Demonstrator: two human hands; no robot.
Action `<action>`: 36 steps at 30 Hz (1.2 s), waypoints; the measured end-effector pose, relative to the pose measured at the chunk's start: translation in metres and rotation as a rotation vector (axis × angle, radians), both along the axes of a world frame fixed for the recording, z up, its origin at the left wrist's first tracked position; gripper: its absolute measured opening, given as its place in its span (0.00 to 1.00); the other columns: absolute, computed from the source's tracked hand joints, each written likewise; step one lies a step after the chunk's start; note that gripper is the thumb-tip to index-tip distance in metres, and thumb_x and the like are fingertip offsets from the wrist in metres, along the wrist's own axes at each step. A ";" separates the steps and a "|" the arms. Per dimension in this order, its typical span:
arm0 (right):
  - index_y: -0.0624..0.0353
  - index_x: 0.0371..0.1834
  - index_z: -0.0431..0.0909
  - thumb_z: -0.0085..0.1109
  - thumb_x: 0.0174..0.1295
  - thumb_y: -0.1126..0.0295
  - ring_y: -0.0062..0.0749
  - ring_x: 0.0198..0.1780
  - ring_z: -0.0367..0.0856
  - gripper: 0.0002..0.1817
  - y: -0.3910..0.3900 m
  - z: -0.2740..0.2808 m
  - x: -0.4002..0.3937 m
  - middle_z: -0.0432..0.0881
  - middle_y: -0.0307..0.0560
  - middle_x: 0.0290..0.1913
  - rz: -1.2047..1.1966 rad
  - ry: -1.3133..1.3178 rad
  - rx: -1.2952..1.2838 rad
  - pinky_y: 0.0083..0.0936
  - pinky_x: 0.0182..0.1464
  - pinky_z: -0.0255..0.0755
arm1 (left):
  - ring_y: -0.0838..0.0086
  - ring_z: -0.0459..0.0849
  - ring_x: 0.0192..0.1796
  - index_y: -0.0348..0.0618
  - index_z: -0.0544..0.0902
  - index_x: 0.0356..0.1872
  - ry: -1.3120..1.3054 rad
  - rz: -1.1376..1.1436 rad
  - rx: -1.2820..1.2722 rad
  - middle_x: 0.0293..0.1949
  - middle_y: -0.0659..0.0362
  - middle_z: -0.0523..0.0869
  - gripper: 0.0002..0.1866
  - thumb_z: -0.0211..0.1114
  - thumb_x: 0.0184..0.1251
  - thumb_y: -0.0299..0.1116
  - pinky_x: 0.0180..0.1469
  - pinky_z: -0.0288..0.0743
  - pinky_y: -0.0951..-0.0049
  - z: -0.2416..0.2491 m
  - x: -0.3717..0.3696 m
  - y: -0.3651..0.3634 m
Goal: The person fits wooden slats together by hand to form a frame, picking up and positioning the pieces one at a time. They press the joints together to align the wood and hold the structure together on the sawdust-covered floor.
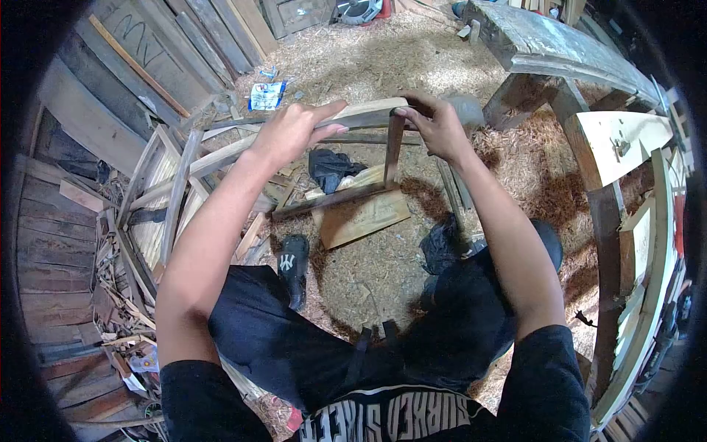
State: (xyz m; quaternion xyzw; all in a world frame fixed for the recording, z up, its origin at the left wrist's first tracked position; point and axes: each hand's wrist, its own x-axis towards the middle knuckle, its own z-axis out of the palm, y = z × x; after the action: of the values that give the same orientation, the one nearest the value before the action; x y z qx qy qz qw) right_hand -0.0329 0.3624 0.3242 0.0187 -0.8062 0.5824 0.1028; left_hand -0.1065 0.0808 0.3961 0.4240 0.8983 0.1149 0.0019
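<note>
A light wooden frame [372, 109] of narrow strips spans the space before me, its long top strip running from the left to a corner at the right. My left hand [291, 132] is closed around this strip, thumb below and index finger stretched along it. At the right corner my right hand [438, 127] pinches the frame, its thumb on the near side and its other fingers partly hidden behind. A short dark wooden piece [394, 147] runs down from that corner to a lower wooden bar [335, 197]. Below the bar lies a flat board [364, 219] on the ground.
Sawdust and shavings cover the floor [398, 51]. Wooden frames [177, 184] and scraps stand at the left. A heavy wooden workbench [567, 51] stands at the upper right, with a circular saw [359, 10] at the back. Black plastic [331, 169] lies beyond the lower bar.
</note>
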 end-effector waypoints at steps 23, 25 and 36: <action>0.65 0.60 0.84 0.75 0.64 0.71 0.33 0.54 0.89 0.22 -0.002 -0.001 0.002 0.92 0.51 0.51 -0.043 -0.013 0.043 0.32 0.58 0.80 | 0.48 0.91 0.47 0.59 0.82 0.69 0.097 -0.047 0.070 0.40 0.44 0.92 0.27 0.64 0.75 0.56 0.53 0.85 0.49 -0.020 -0.013 -0.006; 0.65 0.61 0.83 0.75 0.64 0.71 0.33 0.53 0.89 0.22 0.001 -0.001 0.002 0.92 0.52 0.50 -0.046 -0.009 0.116 0.32 0.57 0.80 | 0.48 0.91 0.47 0.60 0.81 0.69 0.070 0.001 0.044 0.40 0.44 0.92 0.27 0.63 0.75 0.57 0.54 0.85 0.48 -0.018 -0.009 -0.005; 0.61 0.69 0.79 0.72 0.67 0.73 0.32 0.62 0.84 0.27 0.000 -0.005 0.003 0.87 0.53 0.60 0.034 0.020 0.070 0.33 0.67 0.77 | 0.48 0.91 0.47 0.53 0.83 0.68 0.019 0.027 0.012 0.45 0.45 0.92 0.26 0.66 0.75 0.53 0.53 0.85 0.50 -0.009 0.001 -0.004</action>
State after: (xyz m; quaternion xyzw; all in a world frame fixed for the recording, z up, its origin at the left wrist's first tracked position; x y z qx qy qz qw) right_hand -0.0300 0.3621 0.3194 0.0419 -0.8245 0.5553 0.1002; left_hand -0.1051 0.0768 0.3875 0.4128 0.9033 0.1165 -0.0107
